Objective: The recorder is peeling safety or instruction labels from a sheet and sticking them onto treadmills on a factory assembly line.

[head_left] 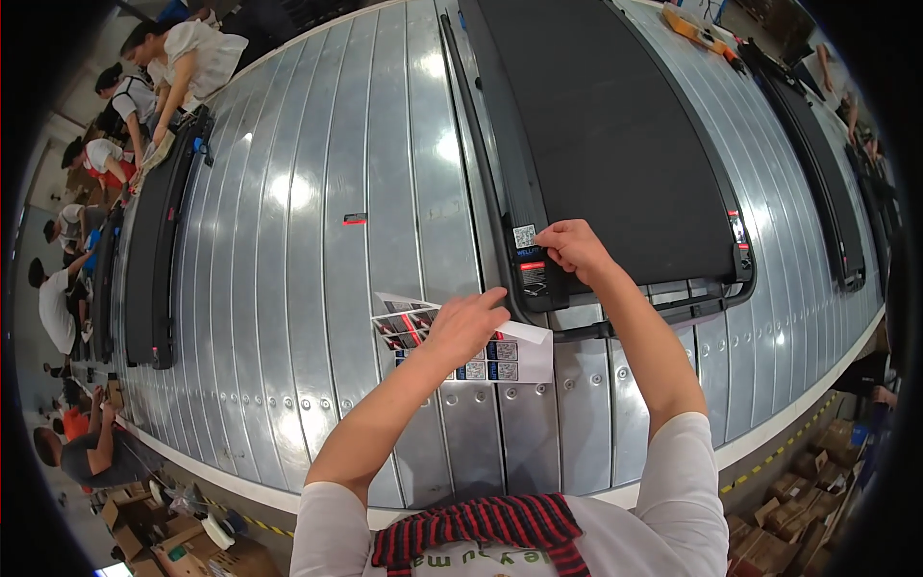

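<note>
The fingers of my right hand [577, 252] are drawn narrow, with the tips at the right edge of the small code label [524, 234]; whether they pinch this edge or only press it, I cannot tell. The label lies against the near left corner of the black frame [529, 207]. I judge it thin, very light and easy to crease, perhaps sticky below, so it is better held by one edge, with the tips only. Just below these fingers is a red-and-black warning label [533, 273]. Nearer to me and to the left, my left hand [461, 329] is over the label sheet [535, 362], its fingers partly spread; if they grip it, I cannot tell. The sheet looks soft and curls beside them, so a flat palm should steady it. To the right of my right fingers extends the dark panel [625, 144], probably heavy and stiff, and beneath everything is the metal table [279, 260], likely slippery.
</note>
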Demonstrator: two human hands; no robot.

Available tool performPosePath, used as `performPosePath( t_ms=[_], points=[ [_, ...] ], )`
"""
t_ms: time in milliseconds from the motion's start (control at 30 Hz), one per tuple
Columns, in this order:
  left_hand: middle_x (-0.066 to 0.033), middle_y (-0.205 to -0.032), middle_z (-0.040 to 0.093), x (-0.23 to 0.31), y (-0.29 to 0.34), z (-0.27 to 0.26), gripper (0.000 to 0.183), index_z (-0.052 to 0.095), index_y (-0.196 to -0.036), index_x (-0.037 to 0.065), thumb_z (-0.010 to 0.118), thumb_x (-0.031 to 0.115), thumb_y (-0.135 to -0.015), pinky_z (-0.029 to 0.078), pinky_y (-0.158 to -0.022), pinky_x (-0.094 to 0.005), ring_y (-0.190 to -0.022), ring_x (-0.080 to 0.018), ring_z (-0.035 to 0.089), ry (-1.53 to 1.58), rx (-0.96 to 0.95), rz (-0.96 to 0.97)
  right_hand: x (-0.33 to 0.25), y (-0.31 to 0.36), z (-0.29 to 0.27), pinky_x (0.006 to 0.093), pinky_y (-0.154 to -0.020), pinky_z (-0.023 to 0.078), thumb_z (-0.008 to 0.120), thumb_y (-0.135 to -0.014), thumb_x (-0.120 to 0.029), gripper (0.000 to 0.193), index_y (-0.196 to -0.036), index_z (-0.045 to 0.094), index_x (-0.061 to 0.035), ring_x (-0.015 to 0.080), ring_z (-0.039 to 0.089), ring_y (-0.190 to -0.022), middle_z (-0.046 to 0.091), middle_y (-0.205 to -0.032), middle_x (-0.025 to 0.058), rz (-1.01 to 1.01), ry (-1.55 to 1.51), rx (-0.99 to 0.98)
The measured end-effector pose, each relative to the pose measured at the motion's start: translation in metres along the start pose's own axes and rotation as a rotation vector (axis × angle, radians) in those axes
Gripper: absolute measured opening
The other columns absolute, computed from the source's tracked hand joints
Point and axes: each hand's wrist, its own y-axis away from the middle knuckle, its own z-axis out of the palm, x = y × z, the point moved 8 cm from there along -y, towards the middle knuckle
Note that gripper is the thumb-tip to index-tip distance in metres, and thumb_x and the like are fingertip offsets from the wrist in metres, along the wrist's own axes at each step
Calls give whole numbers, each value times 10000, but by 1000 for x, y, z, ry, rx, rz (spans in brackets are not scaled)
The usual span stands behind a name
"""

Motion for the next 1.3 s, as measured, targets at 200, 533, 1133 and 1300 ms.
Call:
performPosePath(
  t_ms=[200,533,1133,1300],
  points=[
    [-94,-1125,503,0,-5,-4,89,535,-767,51,515,49,-681,449,-702,-395,-878,-278,556,-3,-53,-13,1,1,-1,210,-344,223,572,-735,-75,82,-748,570,6,58,351,-399,456,-520,11,15,3,47],
    [-98,-1117,508,3,-9,-11,93,535,-749,41,526,23,-658,463,-682,-394,-848,-286,565,-1,-17,17,3,0,-2,210,-336,232,571,-717,-67,77,-727,572,10,60,364,-392,466,-512,15,-8,30,105],
    [-82,-1160,499,1,-29,-5,78,520,-751,50,517,29,-676,461,-619,-408,-781,-317,568,-23,3,58,3,6,-4,212,-338,264,576,-717,-71,83,-695,578,9,63,385,-396,477,-511,13,-39,56,134],
    [-79,-1196,481,3,-53,4,55,516,-733,33,513,47,-680,458,-614,-410,-756,-319,567,-27,-56,86,2,4,-16,214,-355,278,580,-714,-73,86,-690,582,10,61,397,-415,481,-515,8,-63,102,194]
  ],
)
